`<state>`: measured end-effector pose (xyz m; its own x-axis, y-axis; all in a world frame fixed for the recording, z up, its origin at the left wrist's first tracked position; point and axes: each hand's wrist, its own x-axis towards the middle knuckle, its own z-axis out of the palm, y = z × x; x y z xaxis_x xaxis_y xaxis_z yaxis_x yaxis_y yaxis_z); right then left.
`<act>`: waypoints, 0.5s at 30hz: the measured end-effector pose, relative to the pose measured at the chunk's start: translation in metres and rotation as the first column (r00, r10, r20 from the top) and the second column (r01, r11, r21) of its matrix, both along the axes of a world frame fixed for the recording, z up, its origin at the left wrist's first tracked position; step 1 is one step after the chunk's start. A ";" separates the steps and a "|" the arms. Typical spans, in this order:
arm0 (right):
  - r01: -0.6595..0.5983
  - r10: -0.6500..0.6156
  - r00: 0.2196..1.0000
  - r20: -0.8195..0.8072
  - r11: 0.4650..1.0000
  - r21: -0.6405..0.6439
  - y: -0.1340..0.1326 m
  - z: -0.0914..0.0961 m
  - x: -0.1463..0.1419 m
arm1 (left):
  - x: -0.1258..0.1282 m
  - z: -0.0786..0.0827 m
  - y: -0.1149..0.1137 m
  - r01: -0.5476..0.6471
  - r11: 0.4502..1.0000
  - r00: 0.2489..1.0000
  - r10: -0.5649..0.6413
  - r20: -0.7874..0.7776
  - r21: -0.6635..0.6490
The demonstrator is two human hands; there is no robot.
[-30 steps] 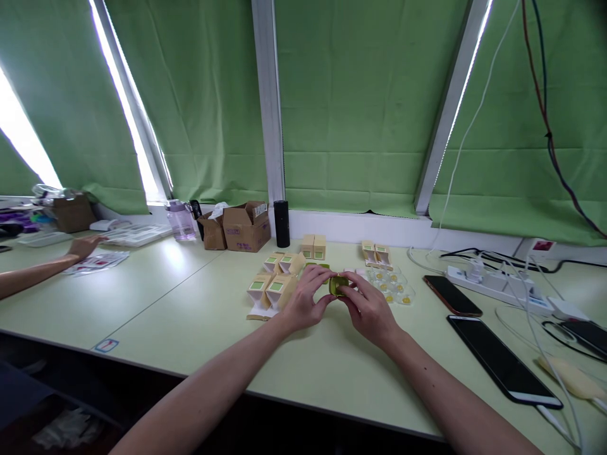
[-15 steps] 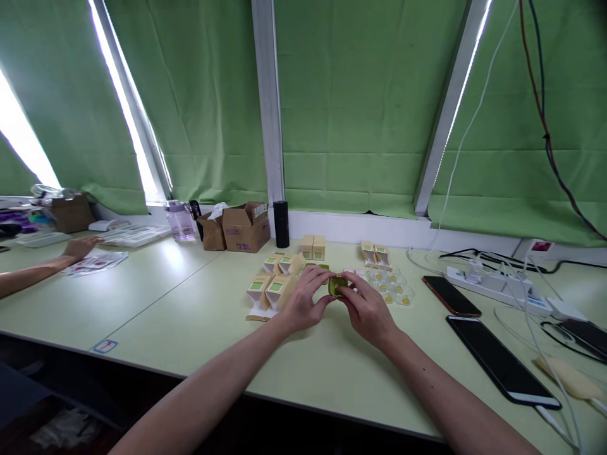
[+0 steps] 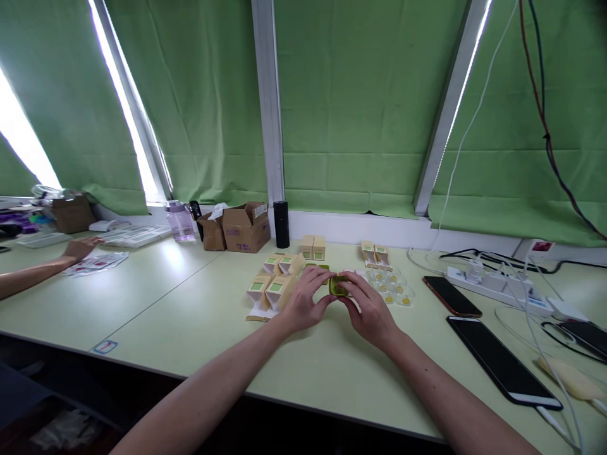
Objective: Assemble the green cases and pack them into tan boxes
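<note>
Between both hands is a small olive-green square case (image 3: 337,285), raised a little above the table. My left hand (image 3: 307,297) pinches its left side with thumb and fingers. On the right, my right hand (image 3: 368,308) closes on the other side, fingertips over its face. Left of the hands stand several open beige cartons (image 3: 268,285) with green squares on them. Another green piece (image 3: 321,274) lies partly hidden behind my left hand. Close to my right hand lie clear plastic blisters (image 3: 391,287) with small yellow pieces in them.
Two beige cartons (image 3: 313,248) stand behind, two more (image 3: 376,254) to the right. Phones (image 3: 502,360) and a power strip (image 3: 502,289) with cables lie at right. Back left are brown boxes (image 3: 245,229), a black cylinder (image 3: 281,225) and a bottle (image 3: 180,221). A co-worker's hand (image 3: 81,248) rests far left.
The fingers of my right hand have shifted slightly over the front of the green case. My left hand and the other things stay in place.
</note>
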<state>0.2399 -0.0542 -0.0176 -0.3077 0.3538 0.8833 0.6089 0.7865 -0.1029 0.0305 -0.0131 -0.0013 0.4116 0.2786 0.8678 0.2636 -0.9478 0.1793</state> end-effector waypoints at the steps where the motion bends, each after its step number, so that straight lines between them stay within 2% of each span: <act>1: -0.010 0.010 1.000 -0.017 1.000 -0.013 -0.001 0.000 0.000 | 0.000 0.000 0.000 -0.002 1.000 1.000 0.002 0.000 -0.002; 8: -0.094 0.088 0.991 -0.096 0.994 -0.057 -0.005 0.002 0.001 | 0.000 -0.001 0.003 -0.010 0.998 0.999 0.012 0.033 -0.058; 15: -0.115 0.109 0.986 -0.126 0.992 -0.043 -0.003 0.001 0.000 | -0.001 -0.002 0.005 -0.030 0.992 0.999 0.033 0.027 -0.121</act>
<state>0.2401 -0.0573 -0.0161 -0.2383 0.3675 0.8989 0.4974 0.8412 -0.2121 0.0291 -0.0084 -0.0036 0.3761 0.3939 0.8387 0.2859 -0.9103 0.2993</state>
